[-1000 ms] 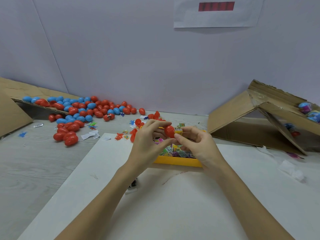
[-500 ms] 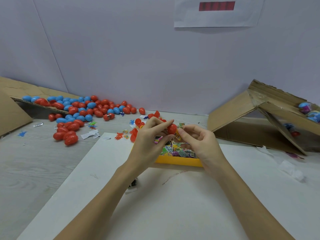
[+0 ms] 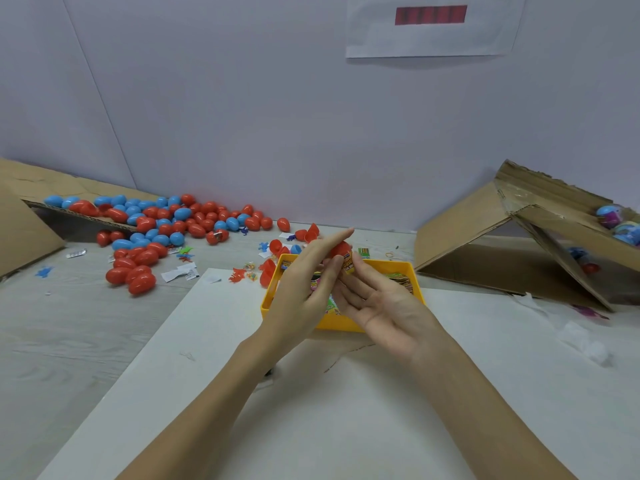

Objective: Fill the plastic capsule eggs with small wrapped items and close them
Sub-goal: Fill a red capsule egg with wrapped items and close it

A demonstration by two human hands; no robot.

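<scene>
Above the yellow tray [image 3: 384,262], my left hand [image 3: 303,285] pinches a red capsule egg [image 3: 341,248] between its thumb and stretched fingers. My right hand [image 3: 379,301] lies palm up just right of it, fingers nearly straight, its fingertips reaching under the egg. A small yellow wrapped item [image 3: 348,266] shows right below the egg at those fingertips; whether a finger holds it I cannot tell. The tray holds several colourful wrapped items, mostly hidden by my hands.
A heap of red and blue eggs [image 3: 156,223] covers the table's far left, beside a cardboard flap [image 3: 20,230]. Loose egg halves [image 3: 277,244] and paper scraps lie behind the tray. A tipped cardboard box [image 3: 512,251] stands at the right. The tray sits on a white board [image 3: 346,410].
My right hand has let go of the egg and turned palm up with fingers spread. My left hand has straightened its fingers and keeps the egg, a little higher.
</scene>
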